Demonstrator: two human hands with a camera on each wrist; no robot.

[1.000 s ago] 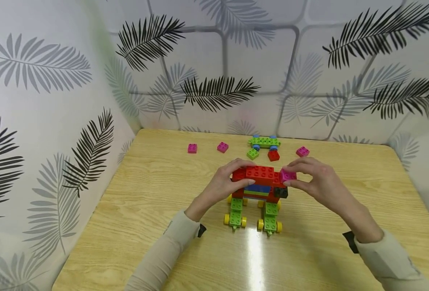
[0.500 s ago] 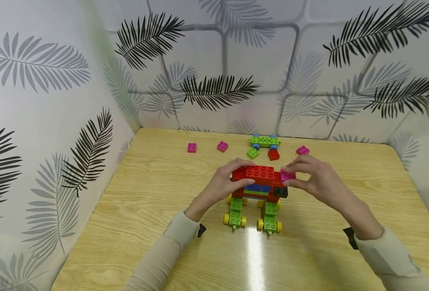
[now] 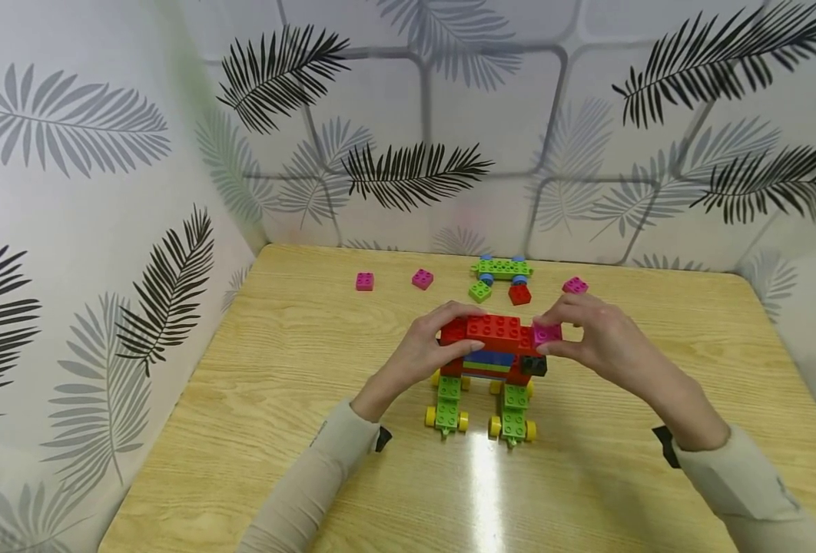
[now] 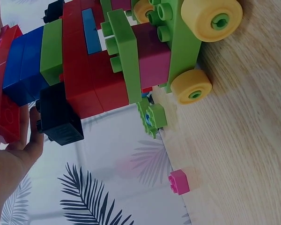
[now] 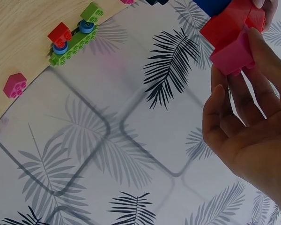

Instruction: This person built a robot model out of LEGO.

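Note:
A four-legged toy built of bricks stands on green wheeled bases with yellow wheels. Red bricks form its top, above blue and green layers. My left hand grips the left end of the red top, thumb on the near side and fingers over the back. At the opposite end, my right hand pinches a pink brick between thumb and fingers, right against the red bricks. In the right wrist view this pink brick adjoins the red one. A black brick juts out just below it.
Along the table's back lie loose pink bricks, a green brick and a red brick. Behind these stands a green wheeled base with blue wheels. A leaf-patterned wall borders the wooden table.
My right hand's knuckles have risen slightly while it keeps the pink brick at the red end. The left hand and the brick toy look the same.

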